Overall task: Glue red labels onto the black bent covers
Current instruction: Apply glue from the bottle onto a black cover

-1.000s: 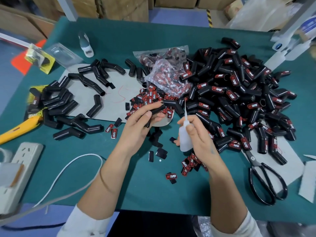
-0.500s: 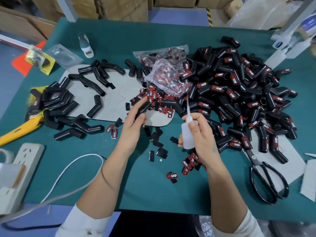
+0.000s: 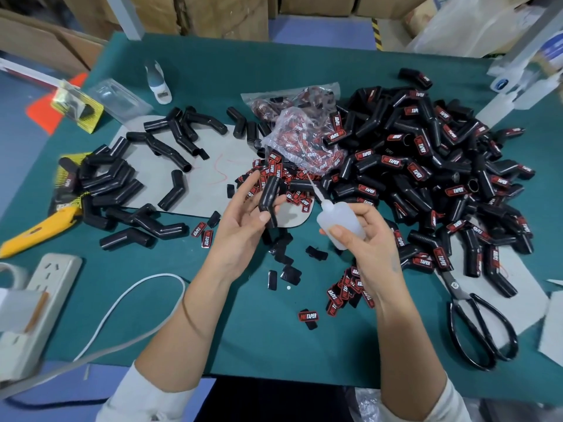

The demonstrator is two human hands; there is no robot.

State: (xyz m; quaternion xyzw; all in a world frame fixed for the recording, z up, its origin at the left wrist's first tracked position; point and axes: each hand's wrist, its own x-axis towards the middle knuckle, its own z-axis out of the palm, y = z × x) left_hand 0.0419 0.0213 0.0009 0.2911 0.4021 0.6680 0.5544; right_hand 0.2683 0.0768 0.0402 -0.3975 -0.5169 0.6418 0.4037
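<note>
Left hand [image 3: 240, 226] grips bent cover [image 3: 268, 194] above surface, long axis nearly upright. Right hand [image 3: 365, 239] grips glue bottle [image 3: 338, 222], nozzle pointing up-left, just right of cover.

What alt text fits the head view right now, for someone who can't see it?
Over a green table, the left hand holds a black bent cover while the right hand grips a glue bottle, nozzle aimed towards the cover. Unlabelled covers lie left, a labelled pile right, loose red labels between, scissors at far right.
</note>
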